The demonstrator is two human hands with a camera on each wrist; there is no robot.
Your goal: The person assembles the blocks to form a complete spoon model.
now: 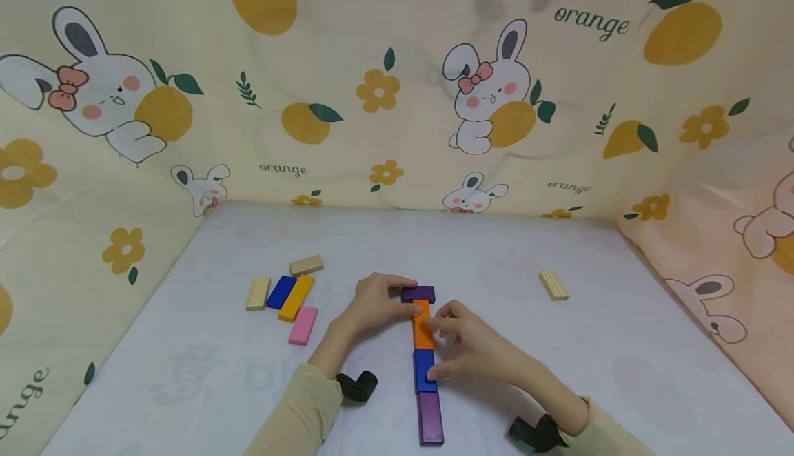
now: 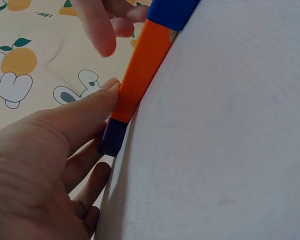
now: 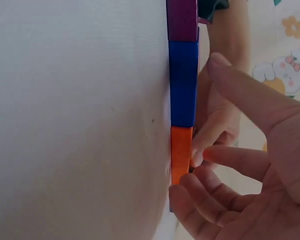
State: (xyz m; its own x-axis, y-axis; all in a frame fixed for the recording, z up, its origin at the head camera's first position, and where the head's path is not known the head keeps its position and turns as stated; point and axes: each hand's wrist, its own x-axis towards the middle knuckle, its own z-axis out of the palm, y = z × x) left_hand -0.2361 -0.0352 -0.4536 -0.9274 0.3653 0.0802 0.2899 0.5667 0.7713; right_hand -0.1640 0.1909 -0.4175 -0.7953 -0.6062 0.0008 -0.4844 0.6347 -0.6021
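Blocks lie in a straight line running away from me: a near purple block point(image 1: 431, 420), a blue block point(image 1: 424, 361) and an orange block point(image 1: 423, 335). Across the far end sits another purple block point(image 1: 426, 293), making a T shape. My left hand point(image 1: 372, 302) pinches this crosswise block, its index finger along the far side and its thumb at the orange block's end. From the right, my right hand point(image 1: 474, 349) reaches in with loosely bent fingers beside the orange block, its thumb over the blue one. In the right wrist view, its fingertips point(image 3: 179, 192) overlap the orange block's far end.
Left of the row lie a pink block point(image 1: 302, 326), a yellow block point(image 1: 296, 297), a blue block point(image 1: 282, 292) and two plain wooden blocks, one at the back point(image 1: 307, 265). Another wooden block point(image 1: 553, 286) is at the right. A printed cloth point(image 1: 409, 132) backs the white table.
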